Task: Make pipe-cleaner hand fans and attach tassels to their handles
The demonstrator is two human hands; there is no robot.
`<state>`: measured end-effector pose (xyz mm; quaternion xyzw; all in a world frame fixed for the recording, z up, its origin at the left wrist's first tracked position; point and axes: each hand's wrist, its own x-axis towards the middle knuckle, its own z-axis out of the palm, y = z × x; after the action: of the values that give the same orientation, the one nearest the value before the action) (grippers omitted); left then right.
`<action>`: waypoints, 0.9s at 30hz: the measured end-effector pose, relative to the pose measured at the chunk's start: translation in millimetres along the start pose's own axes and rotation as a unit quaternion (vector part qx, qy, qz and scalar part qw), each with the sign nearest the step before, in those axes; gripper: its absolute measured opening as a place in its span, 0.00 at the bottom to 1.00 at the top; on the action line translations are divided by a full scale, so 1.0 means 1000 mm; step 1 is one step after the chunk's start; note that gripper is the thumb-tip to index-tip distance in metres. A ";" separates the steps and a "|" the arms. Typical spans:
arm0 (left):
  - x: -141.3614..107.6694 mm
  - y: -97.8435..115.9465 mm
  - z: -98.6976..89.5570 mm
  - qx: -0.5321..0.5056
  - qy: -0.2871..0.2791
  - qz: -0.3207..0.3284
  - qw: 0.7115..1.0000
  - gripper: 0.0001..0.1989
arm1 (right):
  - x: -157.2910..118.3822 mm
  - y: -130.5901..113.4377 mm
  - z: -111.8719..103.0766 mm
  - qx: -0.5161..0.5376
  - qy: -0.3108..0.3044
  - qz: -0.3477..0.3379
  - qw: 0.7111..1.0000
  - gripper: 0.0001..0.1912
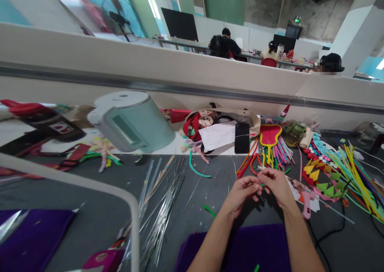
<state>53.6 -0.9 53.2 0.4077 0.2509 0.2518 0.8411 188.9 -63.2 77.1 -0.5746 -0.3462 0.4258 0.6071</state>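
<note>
My left hand (246, 190) and my right hand (276, 186) meet fingertip to fingertip above the dark tabletop (216, 192). Both are closed in a pinch. A bit of green and a thin, wire-like strand show at the fingers, but most of what they hold is hidden. Under my forearms lies a dark purple cloth (258, 244). A short green fuzzy strip (209, 211) rests left of my left hand. Beyond my hands lie a red and yellow fan-shaped piece (271, 135) and several coloured pipe cleaners (283, 154). Right of my right hand is a pink glue gun (306, 204).
A bundle of metal wires (168, 208) lies at left centre. Behind stand a pale green kettle-like container (144, 122), a phone (241, 138) and a glass jar (295, 133). More pipe cleaners (357, 172) and a black cable (333, 232) are at right. People sit beyond the partition (180, 78).
</note>
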 end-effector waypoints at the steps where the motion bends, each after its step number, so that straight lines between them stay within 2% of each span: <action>1: 0.001 0.000 0.000 -0.009 0.001 0.000 1.000 0.17 | 0.000 0.001 0.002 -0.001 0.012 -0.010 1.000 0.13; 3: 0.002 -0.001 0.001 -0.033 0.024 0.006 0.999 0.18 | 0.002 0.004 0.003 0.008 0.046 -0.027 0.999 0.13; 5: 0.005 -0.003 0.003 -0.050 0.072 0.035 0.996 0.20 | 0.005 0.006 0.002 0.028 0.080 -0.032 0.996 0.13; 9: 0.006 -0.007 0.006 -0.034 0.170 0.141 0.975 0.23 | 0.008 0.011 -0.002 0.080 0.110 -0.023 0.990 0.15; 12: 0.003 -0.009 0.007 0.004 0.213 0.218 0.953 0.20 | 0.009 0.012 -0.004 0.114 0.118 -0.018 0.986 0.15; 14: 0.002 -0.010 0.008 0.034 0.227 0.240 0.943 0.18 | 0.009 0.012 -0.004 0.130 0.124 -0.019 0.984 0.15; 16: 0.002 -0.011 0.010 0.059 0.230 0.237 0.942 0.15 | 0.009 0.011 -0.004 0.140 0.131 -0.022 0.981 0.15; 18: 0.003 -0.011 0.010 0.061 0.210 0.206 0.954 0.15 | 0.009 0.011 -0.004 0.150 0.135 -0.024 0.979 0.14; 22: 0.008 -0.012 0.011 -0.015 0.160 0.104 0.981 0.17 | 0.009 0.012 -0.005 0.169 0.126 -0.028 0.977 0.14; 27: 0.011 -0.016 0.011 -0.100 0.146 0.071 0.982 0.18 | 0.009 0.012 -0.002 0.167 0.123 -0.035 0.978 0.13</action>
<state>72.4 -8.6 43.7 0.2968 0.3150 0.3916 0.8120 192.8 -56.4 64.2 -0.5006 -0.2125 0.3821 0.7472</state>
